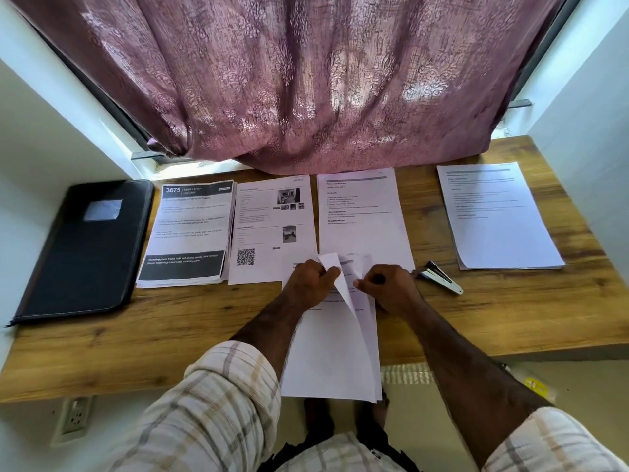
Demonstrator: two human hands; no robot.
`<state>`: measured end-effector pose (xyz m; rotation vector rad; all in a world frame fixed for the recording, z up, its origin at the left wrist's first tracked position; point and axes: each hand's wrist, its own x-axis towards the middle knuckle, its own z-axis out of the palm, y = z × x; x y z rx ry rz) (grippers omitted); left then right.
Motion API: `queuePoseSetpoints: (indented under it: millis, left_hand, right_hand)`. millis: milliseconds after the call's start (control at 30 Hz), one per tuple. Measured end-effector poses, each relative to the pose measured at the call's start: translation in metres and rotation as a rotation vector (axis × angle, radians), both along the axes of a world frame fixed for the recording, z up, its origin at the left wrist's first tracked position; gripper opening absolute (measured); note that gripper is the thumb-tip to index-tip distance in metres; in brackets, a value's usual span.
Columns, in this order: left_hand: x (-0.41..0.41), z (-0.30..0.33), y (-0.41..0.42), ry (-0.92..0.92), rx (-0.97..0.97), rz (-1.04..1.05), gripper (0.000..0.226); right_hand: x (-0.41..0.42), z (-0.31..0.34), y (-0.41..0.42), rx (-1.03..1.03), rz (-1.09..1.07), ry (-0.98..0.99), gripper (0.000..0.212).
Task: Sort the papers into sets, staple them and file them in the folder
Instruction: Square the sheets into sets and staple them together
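A stack of white papers (332,356) lies at the desk's front edge and overhangs it. My left hand (311,281) pinches the lifted top sheet at its upper corner, curling it up. My right hand (388,284) pinches the sheets underneath at their top edge. Behind them lie several sorted piles: a black-banded "3675" pile (187,233), a sheet with photos and a QR code (272,229), a text pile (362,219) and another text pile (497,216) at the far right. A silver stapler (440,277) lies just right of my right hand. The black folder (88,250) lies closed at the left.
The wooden desk (170,321) runs wall to wall beneath a purple curtain (306,80) that hangs onto its back edge. A wall socket (75,417) sits below the desk's front left. Bare wood shows along the front left and front right.
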<state>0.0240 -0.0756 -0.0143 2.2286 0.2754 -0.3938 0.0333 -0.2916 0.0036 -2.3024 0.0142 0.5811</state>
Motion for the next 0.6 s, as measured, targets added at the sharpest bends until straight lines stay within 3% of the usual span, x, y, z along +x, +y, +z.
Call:
queuePoseSetpoints:
  millis: [133,233,467,600]
  left_hand:
    - [0.0,0.001,0.0,0.004,0.003,-0.002,0.043]
    - [0.0,-0.001,0.001,0.009,-0.001,0.0,0.044]
    - [0.0,-0.003,0.002,0.011,-0.008,-0.002,0.047]
    - [-0.002,0.005,-0.001,-0.006,-0.077,-0.022,0.045]
  right_hand:
    - [0.003,0.001,0.007,0.233,-0.308,0.076,0.048]
    - [0.005,-0.003,0.005,0.273,-0.42,0.111,0.056]
    - [0.003,-0.007,0.008,0.221,-0.4,0.105,0.058]
    - [-0.006,0.007,-0.001,0.405,-0.202,0.1,0.027]
